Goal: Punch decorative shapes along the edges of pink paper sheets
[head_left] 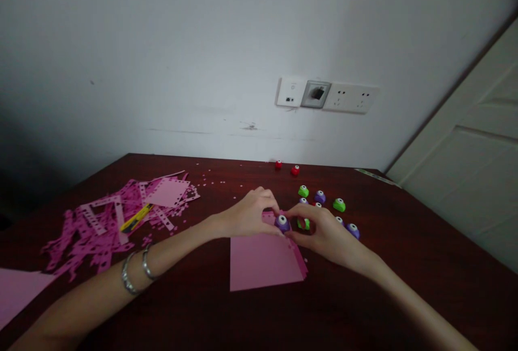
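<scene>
A stack of pink paper sheets [263, 264] lies on the dark wooden table [404, 264]. A small purple paper punch [282, 223] sits at its far edge. My left hand [246, 215] curls around the punch from the left, fingers closed on it and the paper's edge. My right hand [324, 232] meets it from the right, thumb and fingers pinched on the punch. Two metal bangles [137, 270] circle my left wrist.
Several green, purple and red punches [339, 204] stand behind my hands. A heap of punched pink paper scraps [109, 221] with a yellow utility knife [136, 217] lies at the left. Another pink sheet [18, 289] is near the left edge. Wall sockets [327, 94] sit above.
</scene>
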### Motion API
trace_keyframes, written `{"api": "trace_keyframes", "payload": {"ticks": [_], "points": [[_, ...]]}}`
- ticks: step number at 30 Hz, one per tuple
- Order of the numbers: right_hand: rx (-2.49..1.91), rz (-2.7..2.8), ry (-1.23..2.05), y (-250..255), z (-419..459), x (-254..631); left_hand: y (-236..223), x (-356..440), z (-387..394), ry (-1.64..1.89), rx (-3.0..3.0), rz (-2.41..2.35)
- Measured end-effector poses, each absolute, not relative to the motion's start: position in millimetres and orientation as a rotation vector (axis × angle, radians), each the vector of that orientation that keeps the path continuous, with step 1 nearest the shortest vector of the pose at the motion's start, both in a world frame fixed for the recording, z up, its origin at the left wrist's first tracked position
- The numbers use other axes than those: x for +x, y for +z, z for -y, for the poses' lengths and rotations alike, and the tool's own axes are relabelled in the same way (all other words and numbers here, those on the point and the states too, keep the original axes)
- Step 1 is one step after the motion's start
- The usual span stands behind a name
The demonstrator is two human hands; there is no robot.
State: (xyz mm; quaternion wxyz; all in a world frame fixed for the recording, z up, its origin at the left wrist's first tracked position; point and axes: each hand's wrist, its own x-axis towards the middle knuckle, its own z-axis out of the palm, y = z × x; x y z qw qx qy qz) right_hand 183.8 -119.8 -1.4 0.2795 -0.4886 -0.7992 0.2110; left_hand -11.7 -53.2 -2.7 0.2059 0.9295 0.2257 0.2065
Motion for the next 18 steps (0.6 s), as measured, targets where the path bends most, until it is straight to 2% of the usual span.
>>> {"api": "trace_keyframes", "payload": {"ticks": [4,11,18], "points": [[-1.409,2.119,0.623,-4.4,125.2,189.2,-1.2,-12.5,53.5,0.490,2.616,-0.595],[-1.588,2.014,0.674,-26.7,134.8,210.8,-15.7,-27.5,27.8,0.059,2.694,-0.830],[-1.597,2.089,0.737,-37.5,135.6,220.9,-46.0,-22.8,15.2,0.038,2.714,-1.035]]}}
